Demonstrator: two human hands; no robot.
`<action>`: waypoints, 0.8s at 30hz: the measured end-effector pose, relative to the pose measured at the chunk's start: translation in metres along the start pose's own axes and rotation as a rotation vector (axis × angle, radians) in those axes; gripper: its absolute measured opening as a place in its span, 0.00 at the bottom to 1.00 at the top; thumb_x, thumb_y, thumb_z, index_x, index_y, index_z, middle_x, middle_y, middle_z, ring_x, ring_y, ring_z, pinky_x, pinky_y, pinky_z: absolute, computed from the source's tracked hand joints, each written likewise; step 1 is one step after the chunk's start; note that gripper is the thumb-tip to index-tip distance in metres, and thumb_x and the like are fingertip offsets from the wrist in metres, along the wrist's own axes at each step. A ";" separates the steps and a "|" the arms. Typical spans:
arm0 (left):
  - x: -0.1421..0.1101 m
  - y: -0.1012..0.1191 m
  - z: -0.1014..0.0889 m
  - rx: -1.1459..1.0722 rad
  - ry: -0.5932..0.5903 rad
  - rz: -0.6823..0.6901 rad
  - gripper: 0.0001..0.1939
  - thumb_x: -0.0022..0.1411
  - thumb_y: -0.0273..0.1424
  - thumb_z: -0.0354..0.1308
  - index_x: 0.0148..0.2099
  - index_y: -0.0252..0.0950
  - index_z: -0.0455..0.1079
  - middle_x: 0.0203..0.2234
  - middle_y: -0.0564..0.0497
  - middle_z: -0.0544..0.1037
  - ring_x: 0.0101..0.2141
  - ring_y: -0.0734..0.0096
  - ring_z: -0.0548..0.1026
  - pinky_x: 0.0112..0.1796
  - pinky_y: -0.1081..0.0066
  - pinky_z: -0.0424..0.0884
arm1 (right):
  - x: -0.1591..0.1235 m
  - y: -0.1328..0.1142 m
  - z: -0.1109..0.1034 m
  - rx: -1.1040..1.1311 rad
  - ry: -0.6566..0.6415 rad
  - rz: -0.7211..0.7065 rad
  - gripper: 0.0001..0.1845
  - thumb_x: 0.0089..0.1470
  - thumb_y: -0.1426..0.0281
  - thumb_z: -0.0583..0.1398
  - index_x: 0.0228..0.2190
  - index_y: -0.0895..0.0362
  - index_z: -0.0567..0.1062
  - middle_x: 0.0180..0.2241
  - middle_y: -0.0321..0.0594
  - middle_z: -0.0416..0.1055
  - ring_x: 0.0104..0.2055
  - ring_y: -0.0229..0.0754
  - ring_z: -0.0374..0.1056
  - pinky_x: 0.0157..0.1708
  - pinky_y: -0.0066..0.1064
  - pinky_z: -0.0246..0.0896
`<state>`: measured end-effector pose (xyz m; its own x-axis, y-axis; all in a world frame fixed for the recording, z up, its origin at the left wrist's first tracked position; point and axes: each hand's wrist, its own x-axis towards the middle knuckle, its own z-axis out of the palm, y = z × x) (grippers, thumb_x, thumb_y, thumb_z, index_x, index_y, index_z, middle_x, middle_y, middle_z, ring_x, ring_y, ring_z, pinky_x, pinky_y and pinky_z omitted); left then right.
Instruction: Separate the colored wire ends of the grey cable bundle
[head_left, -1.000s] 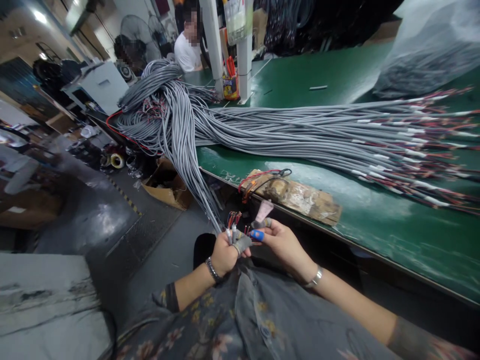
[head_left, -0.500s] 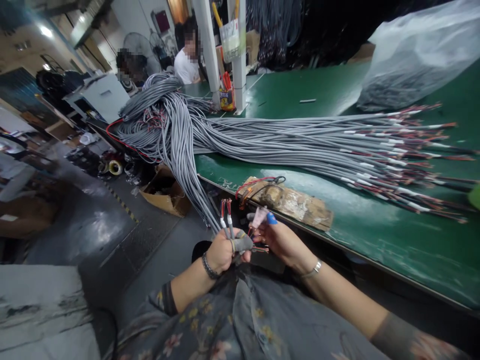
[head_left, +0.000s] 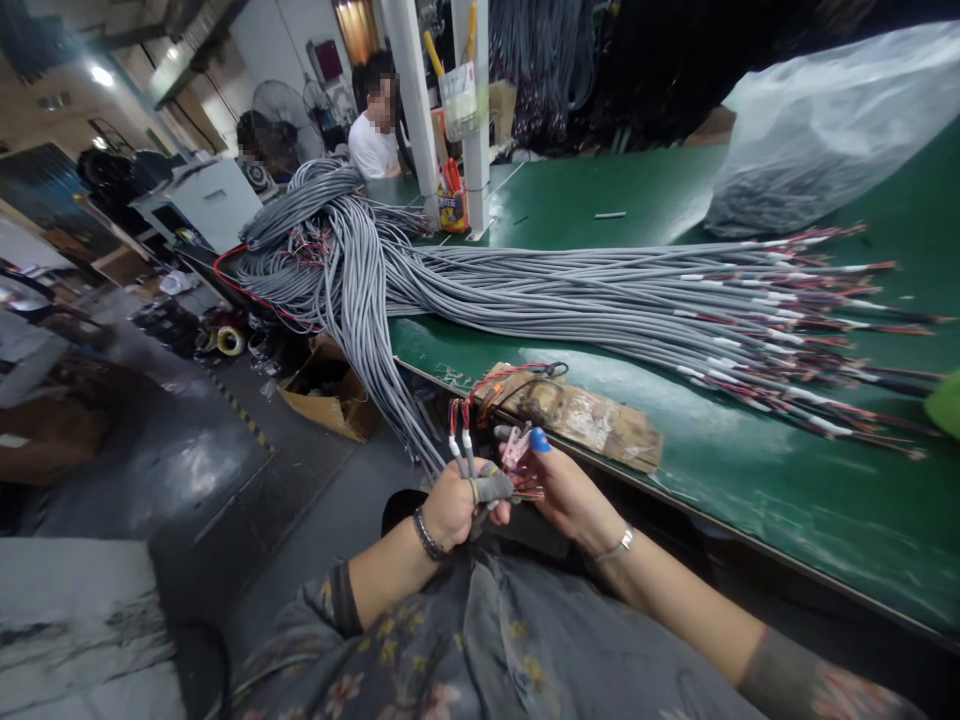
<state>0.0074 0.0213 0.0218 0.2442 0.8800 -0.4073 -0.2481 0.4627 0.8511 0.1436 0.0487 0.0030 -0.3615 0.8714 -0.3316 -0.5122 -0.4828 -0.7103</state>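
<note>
My left hand [head_left: 459,508], a grey cover on its thumb, is closed around grey cables. Two cable ends [head_left: 460,448] with white bands and bare coloured wires stick up from it. More thin stripped wires [head_left: 529,494] poke out past the thumb toward the right. Close beside them, my right hand [head_left: 574,495] pinches a small pale pink clip [head_left: 514,447]; one of its fingertips wears a blue cover. Whether the clip touches the wires I cannot make out. A thick hank of grey cables [head_left: 375,320] hangs over the table edge down toward my left hand.
On the green table [head_left: 750,500], many grey cables [head_left: 562,290] lie with stripped ends to the right. A worn wooden block [head_left: 600,415] sits at the near edge. Behind are a plastic bag [head_left: 817,140], white posts [head_left: 474,130] and a seated person [head_left: 373,130].
Both hands stay close together, shifting only slightly in view. The pink clip, blurred before, now shows more sharply and sits a little lower, nearer the wires. The view has tilted slightly.
</note>
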 end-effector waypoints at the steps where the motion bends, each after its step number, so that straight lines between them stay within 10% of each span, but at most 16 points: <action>1: 0.001 -0.001 0.000 0.005 -0.002 0.000 0.22 0.37 0.44 0.69 0.18 0.32 0.65 0.10 0.51 0.70 0.12 0.79 0.64 0.16 0.77 0.55 | 0.001 0.001 -0.001 0.019 -0.001 0.004 0.29 0.34 0.43 0.67 0.26 0.56 0.75 0.22 0.37 0.72 0.22 0.38 0.64 0.24 0.31 0.59; 24: -0.012 -0.001 -0.008 0.034 -0.003 -0.059 0.18 0.35 0.40 0.68 0.18 0.32 0.67 0.09 0.52 0.69 0.11 0.79 0.62 0.15 0.76 0.55 | -0.003 0.000 0.000 0.092 0.012 -0.003 0.20 0.39 0.52 0.69 0.28 0.53 0.77 0.26 0.36 0.72 0.28 0.38 0.64 0.29 0.29 0.61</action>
<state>-0.0030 0.0117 0.0234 0.2606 0.8512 -0.4557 -0.2012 0.5095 0.8366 0.1449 0.0468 0.0041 -0.3507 0.8735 -0.3376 -0.5830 -0.4858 -0.6512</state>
